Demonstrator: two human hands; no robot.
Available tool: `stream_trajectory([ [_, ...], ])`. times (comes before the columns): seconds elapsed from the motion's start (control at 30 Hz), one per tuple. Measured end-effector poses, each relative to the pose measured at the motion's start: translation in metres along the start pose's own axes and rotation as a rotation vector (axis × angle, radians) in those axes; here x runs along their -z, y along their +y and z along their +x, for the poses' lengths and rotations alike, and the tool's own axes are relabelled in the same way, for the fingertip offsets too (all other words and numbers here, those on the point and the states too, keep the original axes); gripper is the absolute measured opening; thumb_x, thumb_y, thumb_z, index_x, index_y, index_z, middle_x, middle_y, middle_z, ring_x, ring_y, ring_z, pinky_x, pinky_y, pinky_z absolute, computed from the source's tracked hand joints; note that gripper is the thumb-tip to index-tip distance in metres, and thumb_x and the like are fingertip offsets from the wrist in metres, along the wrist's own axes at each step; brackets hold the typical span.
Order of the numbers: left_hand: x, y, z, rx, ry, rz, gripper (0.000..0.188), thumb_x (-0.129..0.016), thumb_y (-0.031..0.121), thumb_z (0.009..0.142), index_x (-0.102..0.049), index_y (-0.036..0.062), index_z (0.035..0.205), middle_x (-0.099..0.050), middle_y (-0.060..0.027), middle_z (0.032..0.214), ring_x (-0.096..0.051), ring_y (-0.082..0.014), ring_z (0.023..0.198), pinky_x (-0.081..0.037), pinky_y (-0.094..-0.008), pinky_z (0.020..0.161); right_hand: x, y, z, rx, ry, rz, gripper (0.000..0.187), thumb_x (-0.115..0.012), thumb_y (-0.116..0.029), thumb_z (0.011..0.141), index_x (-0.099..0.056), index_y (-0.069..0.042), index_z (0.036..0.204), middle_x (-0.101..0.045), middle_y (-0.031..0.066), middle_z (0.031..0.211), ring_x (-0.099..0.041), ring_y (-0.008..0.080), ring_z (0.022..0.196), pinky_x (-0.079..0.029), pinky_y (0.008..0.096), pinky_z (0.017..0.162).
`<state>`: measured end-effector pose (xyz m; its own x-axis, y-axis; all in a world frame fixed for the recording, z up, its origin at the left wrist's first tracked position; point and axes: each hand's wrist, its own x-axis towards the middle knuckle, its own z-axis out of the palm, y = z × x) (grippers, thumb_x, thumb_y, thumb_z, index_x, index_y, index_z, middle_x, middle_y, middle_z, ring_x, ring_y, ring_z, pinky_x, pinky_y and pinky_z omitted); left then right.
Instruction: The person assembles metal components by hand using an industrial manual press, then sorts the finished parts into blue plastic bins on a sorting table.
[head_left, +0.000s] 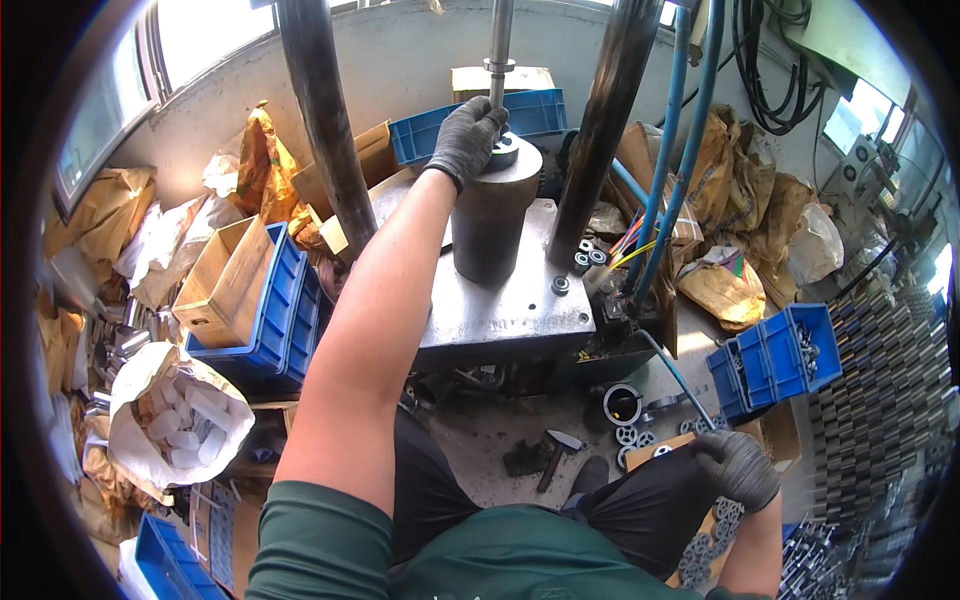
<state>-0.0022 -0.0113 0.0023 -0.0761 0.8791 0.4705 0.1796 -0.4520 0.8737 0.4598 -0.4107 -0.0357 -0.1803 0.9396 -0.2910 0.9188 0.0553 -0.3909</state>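
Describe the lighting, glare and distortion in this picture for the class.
Head view: the upper-left window is washed out to white; the metal plate carries bright glare; the dark pillars splay apart upward; the corners are black.

Up top, the gloved left hand [465,142] is reaching over a thick steel cylinder [487,232], its fingers curling beside a small dark ring [505,153]; their exact grip is hiding from view. A steel shaft [502,35] is hanging just above those fingertips, and a blue crate [541,111] is sitting behind the hand. Dark columns [606,120] are flanking it, while a metal plate [500,322] is lying below, bearing the cylinder. Lower right, the gloved right hand [738,470] is gripping a slim lever [676,372]; blue bins [785,352] are standing just beyond it, and a hammer [558,458] is lying to its left.
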Motion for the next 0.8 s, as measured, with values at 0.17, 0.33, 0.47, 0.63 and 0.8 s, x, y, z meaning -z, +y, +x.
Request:
stream_trajectory([
  [0.17, -0.001, 0.0, -0.002, -0.001, 0.02, -0.034, 0.023, -0.068, 0.024, 0.11, -0.074, 0.0015, 0.11, -0.076, -0.0075, 0.091, -0.068, -0.0143, 0.082, -0.055, -0.0317, 0.08, 0.0, -0.001, 0.002, 0.148, 0.069, -0.062, 0.031, -0.069, -0.022, 0.092, -0.08, -0.007, 0.117, -0.079, 0.0184, 0.111, -0.075, 0.0397, 0.105, -0.059, 0.0464, 0.094],
  [0.33, -0.001, 0.001, -0.001, 0.014, 0.006, -0.112, 0.021, -0.07, 0.02, 0.109, -0.075, -0.0003, 0.112, -0.076, -0.0072, 0.092, -0.07, -0.014, 0.086, -0.056, -0.0304, 0.081, 0.0, -0.002, 0.0, 0.074, -0.035, -0.034, 0.033, -0.069, -0.02, 0.092, -0.08, -0.006, 0.119, -0.078, 0.0192, 0.11, -0.075, 0.0395, 0.105, -0.059, 0.046, 0.095],
  [0.47, 0.001, 0.001, -0.002, 0.006, -0.022, -0.102, 0.023, -0.069, 0.021, 0.11, -0.072, -0.0011, 0.117, -0.075, -0.0081, 0.097, -0.073, -0.0155, 0.089, -0.061, -0.0297, 0.083, 0.006, -0.004, 0.0, 0.091, 0.116, 0.05, 0.032, -0.068, -0.018, 0.092, -0.079, -0.003, 0.118, -0.078, 0.022, 0.11, -0.074, 0.0412, 0.105, -0.058, 0.0471, 0.095],
  [0.63, 0.003, 0.0, 0.0, 0.016, -0.041, -0.079, 0.022, -0.068, 0.019, 0.111, -0.072, -0.0013, 0.119, -0.075, -0.0085, 0.098, -0.074, -0.0167, 0.088, -0.062, -0.0289, 0.085, 0.006, -0.009, 0.001, 0.071, -0.005, -0.031, 0.031, -0.069, -0.016, 0.092, -0.079, -0.002, 0.118, -0.077, 0.0222, 0.108, -0.075, 0.0408, 0.103, -0.059, 0.0475, 0.093],
  [0.8, 0.006, 0.0, 0.003, 0.018, -0.067, -0.066, 0.026, -0.07, 0.02, 0.107, -0.07, -0.0002, 0.124, -0.076, -0.0091, 0.103, -0.073, -0.0178, 0.098, -0.061, -0.0328, 0.088, 0.033, -0.021, 0.029, 0.165, 0.585, 0.039, 0.019, -0.067, -0.004, 0.097, -0.074, 0.0, 0.114, -0.075, 0.0219, 0.105, -0.075, 0.04, 0.099, -0.059, 0.0433, 0.086],
])
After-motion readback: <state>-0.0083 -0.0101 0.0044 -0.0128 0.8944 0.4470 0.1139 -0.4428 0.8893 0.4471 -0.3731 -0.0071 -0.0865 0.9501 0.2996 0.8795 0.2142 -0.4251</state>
